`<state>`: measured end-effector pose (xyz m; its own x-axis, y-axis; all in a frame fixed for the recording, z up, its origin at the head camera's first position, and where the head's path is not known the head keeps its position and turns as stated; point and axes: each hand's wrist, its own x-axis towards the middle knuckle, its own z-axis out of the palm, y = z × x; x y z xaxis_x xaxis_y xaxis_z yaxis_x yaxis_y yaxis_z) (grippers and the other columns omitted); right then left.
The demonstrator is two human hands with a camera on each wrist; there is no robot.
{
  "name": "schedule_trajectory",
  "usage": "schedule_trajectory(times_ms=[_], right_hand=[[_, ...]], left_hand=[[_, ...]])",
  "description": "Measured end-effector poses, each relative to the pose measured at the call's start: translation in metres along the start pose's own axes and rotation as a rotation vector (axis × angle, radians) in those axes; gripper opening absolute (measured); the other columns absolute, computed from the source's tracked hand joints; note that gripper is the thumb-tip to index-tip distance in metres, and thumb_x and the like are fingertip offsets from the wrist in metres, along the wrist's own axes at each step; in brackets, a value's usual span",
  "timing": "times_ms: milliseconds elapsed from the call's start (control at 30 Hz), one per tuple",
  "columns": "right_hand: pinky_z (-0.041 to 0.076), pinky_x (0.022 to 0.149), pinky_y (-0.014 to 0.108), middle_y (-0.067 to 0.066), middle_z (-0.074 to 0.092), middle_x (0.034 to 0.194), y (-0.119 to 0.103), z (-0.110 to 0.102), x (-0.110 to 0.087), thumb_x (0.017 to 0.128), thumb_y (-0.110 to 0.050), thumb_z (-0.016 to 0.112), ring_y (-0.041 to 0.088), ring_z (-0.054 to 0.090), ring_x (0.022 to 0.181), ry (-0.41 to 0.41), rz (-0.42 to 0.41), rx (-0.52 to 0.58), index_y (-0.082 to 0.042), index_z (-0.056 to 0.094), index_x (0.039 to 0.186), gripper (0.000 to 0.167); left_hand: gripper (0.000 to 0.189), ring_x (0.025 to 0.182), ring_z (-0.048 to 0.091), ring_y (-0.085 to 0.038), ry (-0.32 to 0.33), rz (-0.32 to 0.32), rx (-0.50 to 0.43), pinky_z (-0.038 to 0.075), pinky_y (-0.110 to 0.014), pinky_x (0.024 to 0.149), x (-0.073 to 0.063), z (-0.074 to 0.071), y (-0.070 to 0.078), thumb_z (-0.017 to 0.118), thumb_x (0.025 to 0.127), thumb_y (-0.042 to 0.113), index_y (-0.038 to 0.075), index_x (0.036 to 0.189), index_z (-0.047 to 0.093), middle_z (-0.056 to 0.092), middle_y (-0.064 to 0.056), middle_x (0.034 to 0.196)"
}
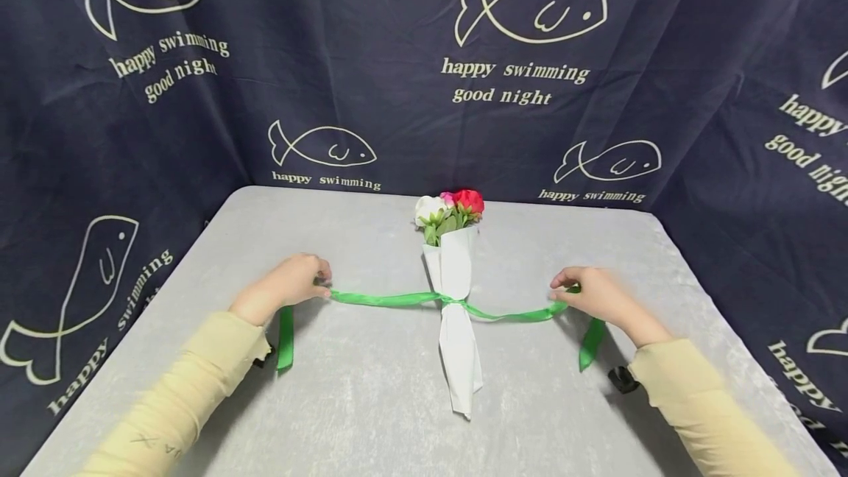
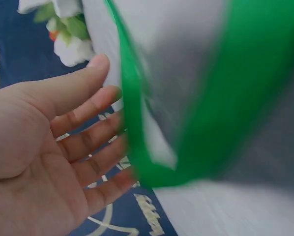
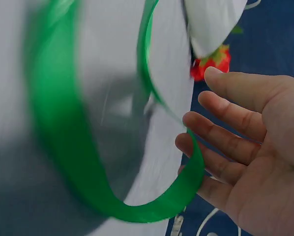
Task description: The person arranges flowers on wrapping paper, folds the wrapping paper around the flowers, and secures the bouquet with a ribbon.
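A flower bouquet in white wrapping paper [image 1: 457,256] lies on the table, with a green ribbon [image 1: 391,300] crossed around its narrow middle. The ribbon stretches out to both sides. My left hand [image 1: 294,285] is at its left length; in the left wrist view the fingers [image 2: 95,142] are spread and loose, the ribbon lies against the fingertips, and the thumb is apart from it. At the right length is my right hand [image 1: 596,294]. The right wrist view shows the ribbon looping past its slightly bent fingers [image 3: 225,135], thumb apart. Both ribbon tails hang below the hands.
White, pink and red flowers [image 1: 469,202] top the bouquet toward the back edge. A grey cloth covers the table [image 1: 371,403]. Dark blue curtains [image 1: 411,57] with fish prints stand behind and at both sides. A dark wrist device [image 1: 623,379] shows under the right sleeve.
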<state>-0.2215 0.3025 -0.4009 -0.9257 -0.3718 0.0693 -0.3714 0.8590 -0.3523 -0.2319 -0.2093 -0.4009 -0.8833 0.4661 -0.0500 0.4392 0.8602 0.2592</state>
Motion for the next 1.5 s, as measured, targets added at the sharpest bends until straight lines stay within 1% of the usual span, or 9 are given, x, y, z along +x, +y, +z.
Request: schedule_trajectory(times_ms=[200,333,500,600,700,933,1067,1233,1500], right_hand=[[0.050,0.079,0.045,0.006,0.070,0.097,-0.027,0.018,0.009,0.083,-0.020,0.072,0.026,0.064,0.087,-0.003,-0.075,0.050,-0.010,0.071,0.094,0.015],[0.049,0.087,0.048,0.005,0.070,0.097,-0.042,0.028,0.012,0.081,-0.018,0.073,0.027,0.064,0.092,0.022,-0.142,0.038,-0.012,0.071,0.091,0.012],[0.032,0.102,0.062,0.008,0.070,0.096,-0.054,0.037,0.015,0.079,-0.010,0.074,0.035,0.061,0.107,0.082,-0.293,-0.001,-0.008,0.070,0.089,0.011],[0.040,0.099,0.056,0.007,0.070,0.096,-0.057,0.041,0.016,0.081,-0.011,0.073,0.031,0.063,0.103,0.072,-0.366,-0.018,-0.007,0.070,0.091,0.011],[0.050,0.086,0.043,0.002,0.069,0.093,-0.059,0.045,0.015,0.086,-0.016,0.069,0.022,0.064,0.093,0.012,-0.417,-0.006,-0.009,0.071,0.094,0.011],[0.049,0.078,0.033,-0.003,0.065,0.089,-0.058,0.050,0.014,0.084,-0.025,0.072,0.016,0.058,0.086,-0.123,-0.459,0.026,-0.012,0.070,0.093,0.016],[0.046,0.073,0.030,-0.005,0.062,0.083,-0.057,0.051,0.015,0.079,-0.020,0.076,0.013,0.054,0.081,-0.140,-0.457,0.028,-0.015,0.068,0.083,0.010],[0.044,0.065,0.025,-0.012,0.056,0.074,-0.055,0.049,0.013,0.082,-0.018,0.072,0.005,0.049,0.070,-0.163,-0.396,0.049,-0.019,0.063,0.078,0.010],[0.036,0.046,0.018,-0.016,0.046,0.057,-0.048,0.041,0.009,0.088,-0.019,0.066,-0.003,0.037,0.046,-0.124,-0.302,0.186,-0.020,0.059,0.077,0.013]], left_hand=[[0.029,0.101,0.061,-0.029,0.010,0.087,-0.010,0.047,-0.044,0.091,0.015,0.004,0.040,0.074,0.081,0.018,0.003,0.104,0.068,0.068,-0.008,0.103],[0.029,0.103,0.061,-0.026,0.018,0.144,-0.029,0.047,-0.041,0.093,0.026,0.011,0.062,0.074,0.082,0.018,0.003,0.106,0.068,0.068,-0.007,0.106],[0.029,0.101,0.062,-0.024,0.018,0.193,-0.061,0.048,-0.038,0.092,0.038,0.025,0.077,0.073,0.082,0.016,0.004,0.108,0.068,0.068,-0.007,0.106],[0.029,0.100,0.062,-0.024,-0.013,0.212,-0.098,0.048,-0.038,0.091,0.043,0.032,0.083,0.072,0.083,0.016,0.004,0.109,0.068,0.068,-0.008,0.106],[0.026,0.096,0.061,-0.021,-0.039,0.215,-0.144,0.048,-0.036,0.087,0.048,0.037,0.087,0.071,0.083,0.016,0.005,0.107,0.069,0.068,-0.006,0.101],[0.007,0.073,0.048,-0.010,-0.074,0.225,-0.166,0.041,-0.028,0.070,0.057,0.044,0.087,0.070,0.084,0.018,0.012,0.084,0.068,0.058,0.005,0.076],[0.014,0.065,0.042,-0.009,-0.092,0.237,-0.190,0.037,-0.026,0.064,0.057,0.045,0.082,0.070,0.084,0.017,0.013,0.075,0.061,0.052,0.007,0.068],[0.022,0.063,0.040,-0.008,-0.131,0.228,-0.276,0.036,-0.024,0.063,0.050,0.039,0.073,0.067,0.087,0.021,0.013,0.071,0.054,0.046,0.007,0.065],[0.013,0.066,0.050,-0.007,-0.184,0.215,-0.462,0.044,-0.023,0.064,0.038,0.022,0.065,0.064,0.090,0.021,0.012,0.080,0.062,0.064,-0.003,0.076]])
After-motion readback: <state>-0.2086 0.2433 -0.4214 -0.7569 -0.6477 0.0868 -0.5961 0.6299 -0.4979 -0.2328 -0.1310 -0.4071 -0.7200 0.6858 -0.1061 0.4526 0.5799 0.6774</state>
